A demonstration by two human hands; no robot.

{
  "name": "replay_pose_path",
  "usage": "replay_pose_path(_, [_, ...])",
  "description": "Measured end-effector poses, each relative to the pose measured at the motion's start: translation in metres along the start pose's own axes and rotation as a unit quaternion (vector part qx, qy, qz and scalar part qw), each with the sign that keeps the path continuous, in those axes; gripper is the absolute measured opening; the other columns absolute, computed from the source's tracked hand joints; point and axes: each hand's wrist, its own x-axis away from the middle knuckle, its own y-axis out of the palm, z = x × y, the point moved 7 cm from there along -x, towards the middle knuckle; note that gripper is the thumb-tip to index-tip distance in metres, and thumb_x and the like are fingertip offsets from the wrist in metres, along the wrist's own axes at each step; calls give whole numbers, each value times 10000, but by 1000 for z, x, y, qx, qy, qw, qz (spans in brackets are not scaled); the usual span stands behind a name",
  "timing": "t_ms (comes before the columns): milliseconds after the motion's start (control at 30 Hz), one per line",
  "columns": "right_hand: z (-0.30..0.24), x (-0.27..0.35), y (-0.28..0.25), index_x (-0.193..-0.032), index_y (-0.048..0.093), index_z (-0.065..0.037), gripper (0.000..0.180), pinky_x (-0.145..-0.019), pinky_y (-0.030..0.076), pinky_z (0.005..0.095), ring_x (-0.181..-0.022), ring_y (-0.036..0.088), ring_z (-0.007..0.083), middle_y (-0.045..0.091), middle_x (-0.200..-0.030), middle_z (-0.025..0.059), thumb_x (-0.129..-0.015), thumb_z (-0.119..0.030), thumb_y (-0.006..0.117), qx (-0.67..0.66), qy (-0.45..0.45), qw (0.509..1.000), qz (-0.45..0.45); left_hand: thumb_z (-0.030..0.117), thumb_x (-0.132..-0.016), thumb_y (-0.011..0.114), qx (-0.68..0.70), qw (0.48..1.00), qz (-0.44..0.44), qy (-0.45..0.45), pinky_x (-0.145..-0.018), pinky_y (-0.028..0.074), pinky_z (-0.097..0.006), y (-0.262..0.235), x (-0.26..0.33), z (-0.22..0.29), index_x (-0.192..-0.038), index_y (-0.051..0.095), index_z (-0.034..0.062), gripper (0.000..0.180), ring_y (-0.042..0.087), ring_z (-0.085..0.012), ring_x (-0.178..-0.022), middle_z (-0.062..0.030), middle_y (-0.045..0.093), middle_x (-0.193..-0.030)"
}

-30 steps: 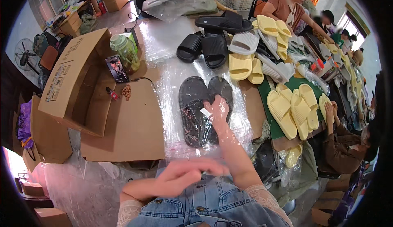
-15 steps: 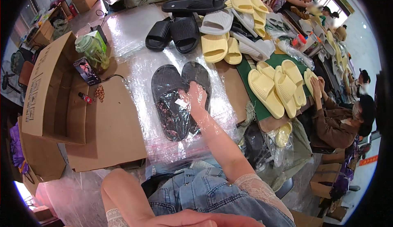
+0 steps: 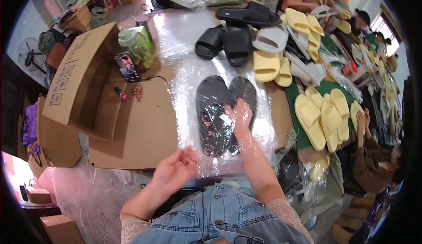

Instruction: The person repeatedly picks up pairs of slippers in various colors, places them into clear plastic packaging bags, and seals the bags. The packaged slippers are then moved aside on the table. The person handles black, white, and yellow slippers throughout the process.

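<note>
A pair of black slippers [image 3: 212,132] lies side by side under clear film, in what looks like a plastic bag [image 3: 181,112] on the table. My right hand [image 3: 241,113] reaches in beneath the film and grips the slippers near their middle, thumb toward the left one; its fingertips are partly hidden. Beside the thumb shows a small white label [image 3: 225,119]. My left hand [image 3: 178,170] hovers at the bag's near left corner, fingers loosely curled and apart, holding nothing. Glare on the film blurs the bag's edges.
Black slides [image 3: 237,46] and cream slides [image 3: 266,65] are heaped beyond the bag. More cream slides [image 3: 323,118] rest on a green mat to the right, near a co-worker [image 3: 376,169]. At left stand an open carton [image 3: 83,81], a phone [image 3: 126,67] and a green-lidded jar [image 3: 134,46].
My left hand has risen from the lower edge to the bag's near left corner. The right hand keeps its hold on the slippers. The whole view has shifted, so things sit further right.
</note>
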Motion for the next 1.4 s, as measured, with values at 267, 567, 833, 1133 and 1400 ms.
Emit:
replay_pose_path(267, [-3,3,-3,-830,579,7,415,-761,499,539,-805,648,457,661,-793,242,-774,-379,720,-57,-15,998,34,253,-1085,429,65,870,-176,455,-1221,343,-545,51,82,271,-1568,20,-54,704,284,-457,-1487,-322,173,-1617])
replay_pose_path(567, [9,-1,4,-921,600,-7,458,-761,522,522,-846,662,460,675,-878,262,-766,-380,815,-11,-2,1000,0,158,-975,619,-649,674,49,350,-1071,455,-397,33,-29,85,-1416,504,45,469,562,-247,-1279,-102,578,-1380])
replay_pose_path(833, [-6,10,-23,-971,565,32,395,-756,488,528,-877,616,497,618,-907,272,-854,-291,760,-86,-77,992,-45,323,-843,771,-902,224,-60,364,-1215,193,-587,34,-48,-29,-1573,289,66,911,113,-550,-1505,-298,117,-1651])
replay_pose_path(1133, [-29,26,-18,-1130,567,0,448,-799,521,506,-942,654,441,647,-1029,229,-862,-305,757,-60,-171,980,-76,343,-922,683,-906,199,-3,375,-1206,201,-600,1,-54,-4,-1592,268,67,835,126,-579,-1487,-392,95,-1611])
replay_pose_path(1400, [-50,3,1,-1025,599,-6,378,-762,536,519,-885,668,434,641,-1011,245,-881,-351,659,-46,-144,978,-143,453,-942,639,-935,116,44,333,-1214,192,-584,-20,-68,7,-1605,216,56,881,109,-580,-1492,-430,30,-1597])
